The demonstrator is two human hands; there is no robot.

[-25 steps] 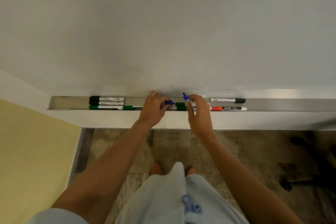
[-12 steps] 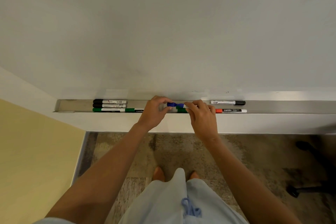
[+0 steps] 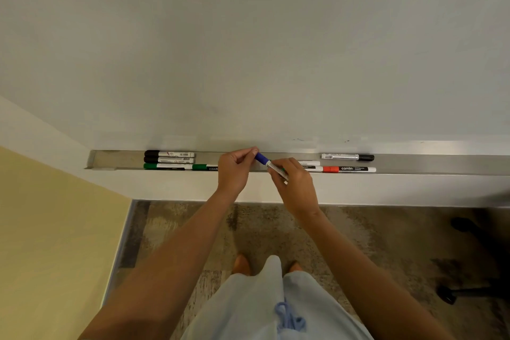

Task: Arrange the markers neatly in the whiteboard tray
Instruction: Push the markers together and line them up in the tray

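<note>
Both hands are working over the whiteboard tray (image 3: 441, 164): the right hand (image 3: 296, 188) is gripping the blue marker (image 3: 266, 162) by its white barrel, tilted above the tray, while the left hand (image 3: 234, 171) is pinching its blue cap end. Black markers (image 3: 169, 157) are lying at the tray's left.

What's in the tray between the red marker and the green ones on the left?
Both hands, left and right, gripping a blue marker, seen from the head camera.
</note>
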